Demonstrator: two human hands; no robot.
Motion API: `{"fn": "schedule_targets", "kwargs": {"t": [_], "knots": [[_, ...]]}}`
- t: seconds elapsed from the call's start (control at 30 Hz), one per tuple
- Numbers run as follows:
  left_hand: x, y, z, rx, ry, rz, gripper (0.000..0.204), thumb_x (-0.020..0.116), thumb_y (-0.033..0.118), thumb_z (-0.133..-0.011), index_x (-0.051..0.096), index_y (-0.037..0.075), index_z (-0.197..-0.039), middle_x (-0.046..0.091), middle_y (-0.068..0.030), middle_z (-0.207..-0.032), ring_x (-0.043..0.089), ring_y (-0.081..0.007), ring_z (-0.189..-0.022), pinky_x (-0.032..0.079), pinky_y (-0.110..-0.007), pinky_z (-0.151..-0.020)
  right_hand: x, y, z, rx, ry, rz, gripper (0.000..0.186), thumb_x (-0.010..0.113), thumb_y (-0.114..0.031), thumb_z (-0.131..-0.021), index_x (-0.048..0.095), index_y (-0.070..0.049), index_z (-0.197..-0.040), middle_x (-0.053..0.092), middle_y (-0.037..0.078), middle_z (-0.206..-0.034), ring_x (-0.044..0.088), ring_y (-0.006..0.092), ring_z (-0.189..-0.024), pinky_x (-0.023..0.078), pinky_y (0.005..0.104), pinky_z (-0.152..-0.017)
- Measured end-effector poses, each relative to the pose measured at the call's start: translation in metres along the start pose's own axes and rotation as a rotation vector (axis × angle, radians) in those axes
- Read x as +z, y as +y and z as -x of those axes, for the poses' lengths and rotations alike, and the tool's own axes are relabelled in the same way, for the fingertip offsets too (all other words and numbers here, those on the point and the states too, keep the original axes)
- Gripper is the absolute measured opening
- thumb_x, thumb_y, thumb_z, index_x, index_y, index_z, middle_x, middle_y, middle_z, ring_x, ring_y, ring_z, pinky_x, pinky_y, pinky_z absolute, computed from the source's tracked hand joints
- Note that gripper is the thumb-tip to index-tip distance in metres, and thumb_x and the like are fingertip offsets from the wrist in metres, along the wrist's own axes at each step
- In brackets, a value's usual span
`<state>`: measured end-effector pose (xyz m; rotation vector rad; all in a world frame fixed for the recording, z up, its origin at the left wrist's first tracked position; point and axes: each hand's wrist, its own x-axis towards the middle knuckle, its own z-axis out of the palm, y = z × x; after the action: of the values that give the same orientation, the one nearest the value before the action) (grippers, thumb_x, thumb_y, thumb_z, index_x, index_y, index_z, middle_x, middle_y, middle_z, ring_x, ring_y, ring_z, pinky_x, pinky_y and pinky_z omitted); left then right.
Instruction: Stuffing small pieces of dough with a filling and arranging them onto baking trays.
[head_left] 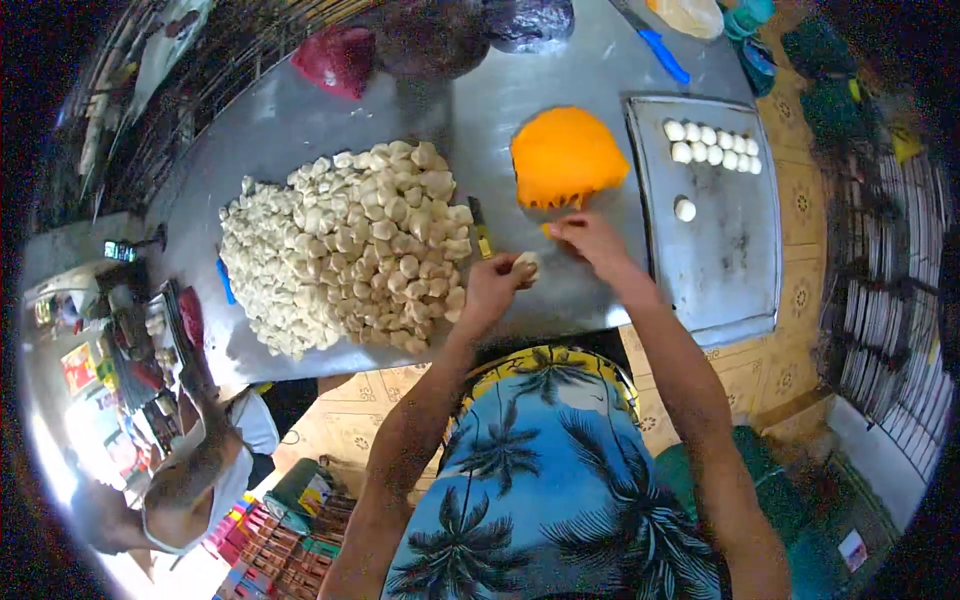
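Observation:
My left hand [492, 292] holds a pale flattened piece of dough [526, 266] between thumb and fingers, just right of a heap of dough pieces [340, 260]. My right hand [590, 245] pinches a small orange bit [550, 230] just below a soft orange mound [568, 155] on the steel table [500, 80]. A narrow blade with a yellow part [481, 230] lies between the heap and the mound. At the right, a metal tray [730, 280] bears rows of white balls [708, 135] and a single ball [685, 209] below them.
Dark red and dark bags [335, 62] and a blue-handled tool [660, 55] lie along the back. Another person [175, 480] is at the lower left beside shelves of goods. Green containers [740, 480] stand at the lower right, and stacked trays or racks [880, 330] are at the far right.

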<state>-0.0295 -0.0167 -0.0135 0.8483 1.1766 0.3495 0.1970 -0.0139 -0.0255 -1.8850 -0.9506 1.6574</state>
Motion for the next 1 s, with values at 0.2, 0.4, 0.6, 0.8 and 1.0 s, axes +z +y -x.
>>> {"fn": "schedule_targets", "kwargs": {"t": [0.2, 0.4, 0.6, 0.8, 1.0], "knots": [[0.036, 0.006, -0.031, -0.009, -0.028, 0.5, 0.036, 0.065, 0.022, -0.1, 0.064, -0.005, -0.124, 0.071, -0.0086, -0.105, 0.068, -0.0163, -0.091, 0.056, -0.031, -0.083, 0.042, 0.042, 0.035, -0.605, 0.322, -0.034, 0.034, 0.059, -0.017, -0.101, 0.061, 0.002, -0.128, 0.07, 0.004, -0.095, 0.065, 0.0193, -0.082, 0.052, 0.0329, -0.076], [0.018, -0.002, -0.037, -0.016, -0.038, 0.385, 0.038, 0.062, 0.021, -0.101, 0.061, -0.005, -0.129, 0.07, -0.0098, -0.111, 0.068, -0.0173, -0.093, 0.057, -0.029, -0.085, 0.039, 0.007, 0.077, -0.447, 0.373, 0.148, 0.033, 0.057, -0.008, -0.098, 0.062, 0.001, -0.129, 0.072, 0.016, -0.11, 0.069, 0.0229, -0.097, 0.055, 0.0353, -0.086], [0.007, 0.006, -0.029, 0.062, -0.47, 0.058, 0.038, 0.065, 0.024, -0.101, 0.063, -0.003, -0.128, 0.069, -0.0093, -0.116, 0.067, -0.0188, -0.104, 0.056, -0.034, -0.094, 0.041, 0.009, 0.075, -0.279, 0.314, -0.214, 0.019, 0.068, -0.008, -0.093, 0.071, 0.002, -0.11, 0.071, 0.006, -0.094, 0.066, 0.0132, -0.085, 0.056, 0.0303, -0.075], [0.009, -0.004, -0.023, 0.286, -0.365, -0.261, 0.031, 0.065, 0.021, -0.1, 0.068, -0.001, -0.121, 0.073, -0.0075, -0.104, 0.069, -0.0159, -0.094, 0.058, -0.032, -0.085, 0.05, 0.026, 0.073, -0.364, 0.445, -0.091, 0.022, 0.075, -0.003, -0.084, 0.072, -0.002, -0.106, 0.07, 0.01, -0.089, 0.066, 0.0178, -0.08, 0.055, 0.0333, -0.074], [0.02, -0.007, -0.013, 0.218, -0.164, -0.13, 0.026, 0.066, 0.016, -0.099, 0.07, -0.002, -0.117, 0.074, -0.007, -0.096, 0.069, -0.0155, -0.089, 0.058, -0.031, -0.08, 0.039, 0.017, 0.079, -0.615, 0.385, 0.262, 0.022, 0.074, -0.009, -0.085, 0.073, -0.005, -0.107, 0.064, 0.012, -0.084, 0.063, 0.0252, -0.08, 0.052, 0.0365, -0.072]]}}
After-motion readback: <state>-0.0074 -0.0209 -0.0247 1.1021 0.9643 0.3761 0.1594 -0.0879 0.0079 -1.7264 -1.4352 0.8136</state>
